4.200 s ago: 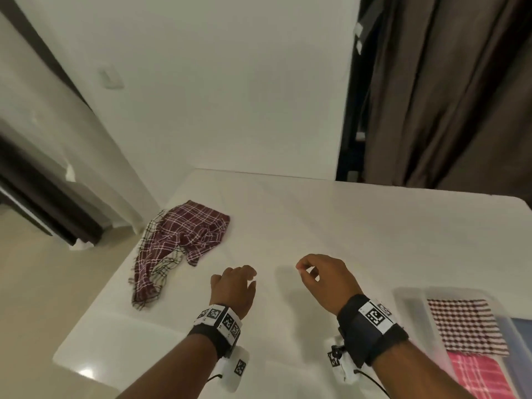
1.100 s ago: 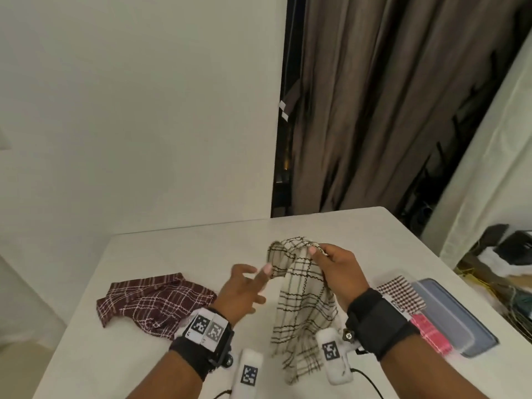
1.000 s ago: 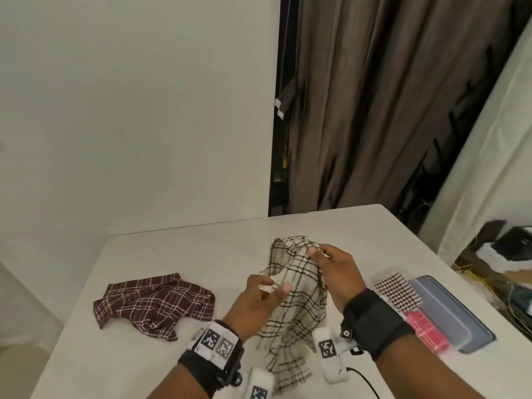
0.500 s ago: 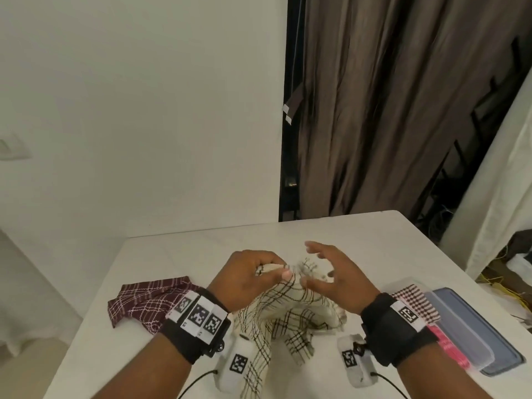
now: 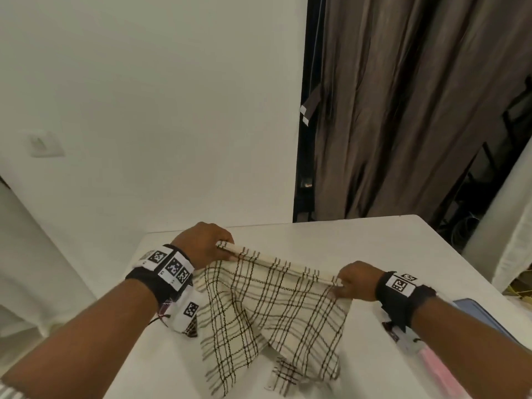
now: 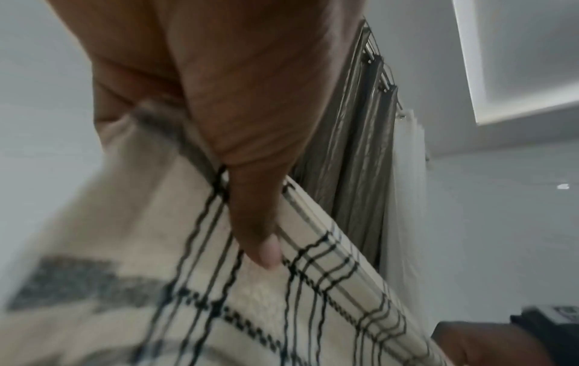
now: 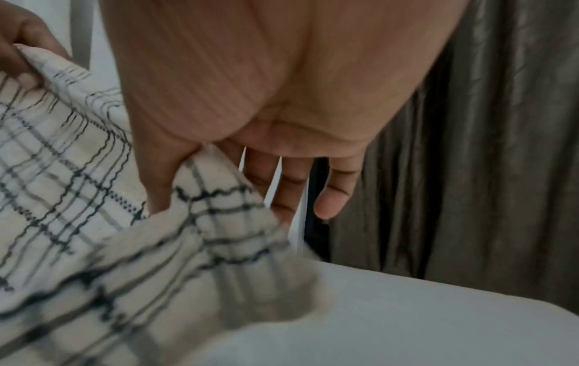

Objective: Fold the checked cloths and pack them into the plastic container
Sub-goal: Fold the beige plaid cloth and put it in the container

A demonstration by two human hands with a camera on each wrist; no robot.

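Observation:
A cream cloth with black checks hangs stretched between my two hands above the white table. My left hand pinches its upper left corner, and my right hand pinches the upper right corner. The lower part lies rumpled on the table. In the left wrist view my thumb presses on the cloth's hem. In the right wrist view thumb and fingers pinch a bunched corner of the cloth. The container is mostly hidden behind my right forearm; a folded pink cloth shows in it.
A blue lid lies at the table's right edge beyond my right forearm. A sliver of the maroon checked cloth shows under my left wrist. A white wall stands behind the table and brown curtains hang at the back right.
My hands, close together on the bunched cloth half a second ago, have moved apart along its top edge. The cloth is now lifted and spread wide between them.

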